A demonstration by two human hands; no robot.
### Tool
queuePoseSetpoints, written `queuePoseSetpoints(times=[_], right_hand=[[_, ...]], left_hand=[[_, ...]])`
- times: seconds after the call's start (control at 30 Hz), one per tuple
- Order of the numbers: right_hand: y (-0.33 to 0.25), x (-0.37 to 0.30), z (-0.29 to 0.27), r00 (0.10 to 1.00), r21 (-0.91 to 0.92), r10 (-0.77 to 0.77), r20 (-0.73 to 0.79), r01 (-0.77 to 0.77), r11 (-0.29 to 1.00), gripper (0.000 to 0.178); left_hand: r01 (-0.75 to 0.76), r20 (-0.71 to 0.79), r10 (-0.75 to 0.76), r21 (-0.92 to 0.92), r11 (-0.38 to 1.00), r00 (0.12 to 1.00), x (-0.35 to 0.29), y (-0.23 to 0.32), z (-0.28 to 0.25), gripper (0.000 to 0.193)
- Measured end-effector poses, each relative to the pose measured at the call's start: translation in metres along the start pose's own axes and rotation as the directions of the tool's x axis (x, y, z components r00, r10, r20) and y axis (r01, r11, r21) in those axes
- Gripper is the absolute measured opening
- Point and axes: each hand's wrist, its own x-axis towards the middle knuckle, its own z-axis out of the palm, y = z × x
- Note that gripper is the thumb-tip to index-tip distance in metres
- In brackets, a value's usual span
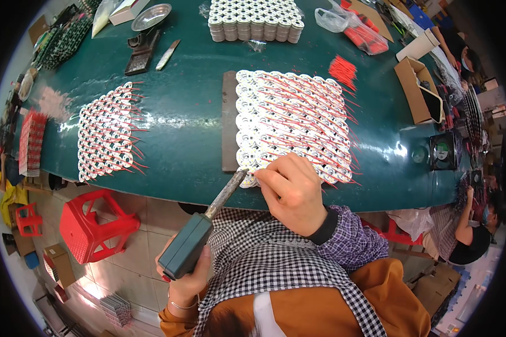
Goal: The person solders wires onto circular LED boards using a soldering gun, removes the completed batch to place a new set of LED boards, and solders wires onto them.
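Note:
My left hand [192, 276] is wrapped round the boxy dark green handle of a soldering iron [188, 245]. Its metal tip reaches up to the near left corner of a block of round white LED boards [298, 112]. Thin red wires [298, 101] run slantwise across the boards' rows. Beside the iron's tip, my right hand [291, 191] has thumb and forefinger pinched together over the nearest boards. What lies between those fingertips is too small to make out. Under the block's left edge shows a dark brown board [229, 123].
A second group of wired white boards [107, 132] lies left on the green table [180, 123]. Stacked boards [256, 25] stand at the back. Red wire pieces [343, 72], a cardboard box [419, 90] and a knife [167, 55] lie about. A red stool [93, 224] stands at left; people sit at right.

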Motion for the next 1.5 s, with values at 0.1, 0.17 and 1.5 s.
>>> queuePoseSetpoints(times=[0.1, 0.17, 1.5], right_hand=[[-0.001, 0.001, 0.001, 1.000, 0.003, 0.009, 0.008, -0.009, 1.000, 0.013], [-0.001, 0.002, 0.002, 1.000, -0.017, 0.006, 0.015, -0.006, 1.000, 0.012], [0.279, 0.074, -0.069, 0.991, -0.456, -0.123, -0.060, 0.082, 0.886, 0.009]], left_hand=[[-0.057, 0.030, 0.057, 0.013, 0.998, 0.998, 0.006, 0.003, 0.000, 0.022], [-0.015, 0.055, 0.014, 0.018, 1.000, 0.998, 0.008, 0.008, 0.000, 0.021], [0.093, -0.238, -0.141, -0.201, 0.975, 0.961, 0.031, 0.003, 0.019, 0.020]])
